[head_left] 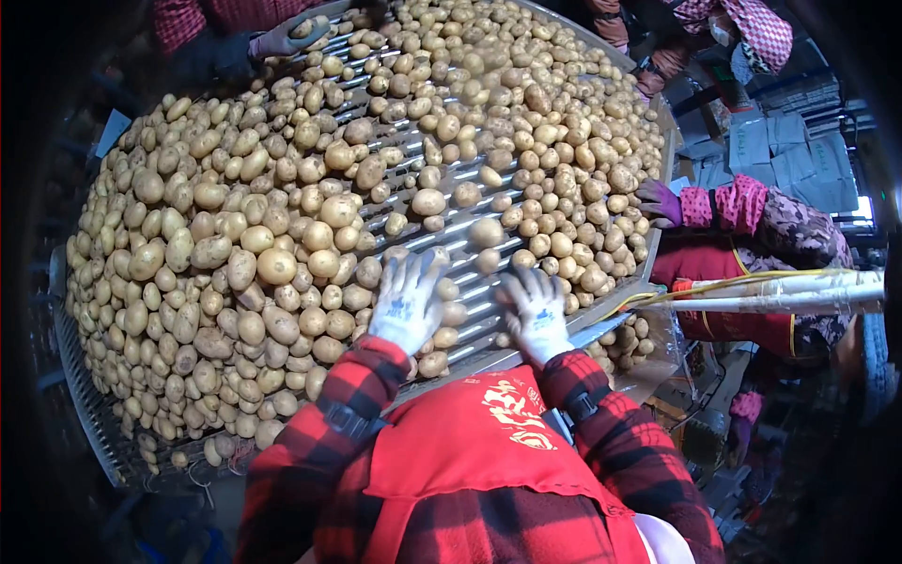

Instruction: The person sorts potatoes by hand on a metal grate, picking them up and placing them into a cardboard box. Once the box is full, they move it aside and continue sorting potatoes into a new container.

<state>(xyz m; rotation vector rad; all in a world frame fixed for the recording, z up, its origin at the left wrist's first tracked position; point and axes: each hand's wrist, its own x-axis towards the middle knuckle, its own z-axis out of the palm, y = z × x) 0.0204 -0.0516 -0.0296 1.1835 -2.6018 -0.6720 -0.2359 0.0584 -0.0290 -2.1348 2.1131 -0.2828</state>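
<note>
My left hand [409,299], in a white work glove, lies palm down with its fingers apart over potatoes [449,313] at the near edge of a metal bar grate [477,315]. Its fingertips reach the large heap of potatoes [276,266] on the left. Across the bare bars, my right hand [536,310] wears a similar glove with dark, soiled fingertips. Its fingers are spread and bent beside the right-hand potatoes [593,276], and no potato shows in its grasp. Two loose potatoes [487,232] lie on the bars between and beyond my hands.
Potatoes cover both sides of the sorting table, whose metal rim [648,254] runs along the right. A co-worker's gloved hand [660,204] is at that rim; another person's glove [289,38] holds a potato at the far left. A wrapped pole [770,291] juts in; boxes [789,150] stand behind.
</note>
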